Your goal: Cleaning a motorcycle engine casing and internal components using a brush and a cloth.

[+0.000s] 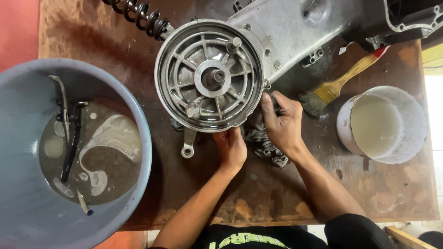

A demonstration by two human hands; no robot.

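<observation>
No packages or labels w/ anything worth noting here, just a white bucket (382, 124) sitting at the right of the frame w/ pale milky liquid in it, and a big blue-grey basin (27, 203) filling the lower left, holding murky brown liquid w/ white swirls and a couple of dark metal parts soaking. The engine casing (286, 32) is lying w/ its long axis running diagonally from centre frame up to the upper right; the round drum end (208, 76) is facing straight up at the cam, axle stub in the middle. Left hand (232, 146) is gripping the drum's lower rim, fingers curled under it. Right hand (282, 124) is clenching a grey rag (265, 145) and pressing it against the drum's lower-right edge. A yellow-handled brush (333, 87) is lying just right of that hand, a coil spring (138, 14) is poking in at the top. Everything's sitting on a stained, worn brown wooden table (258, 193), reddish floor showing at far left.
</observation>
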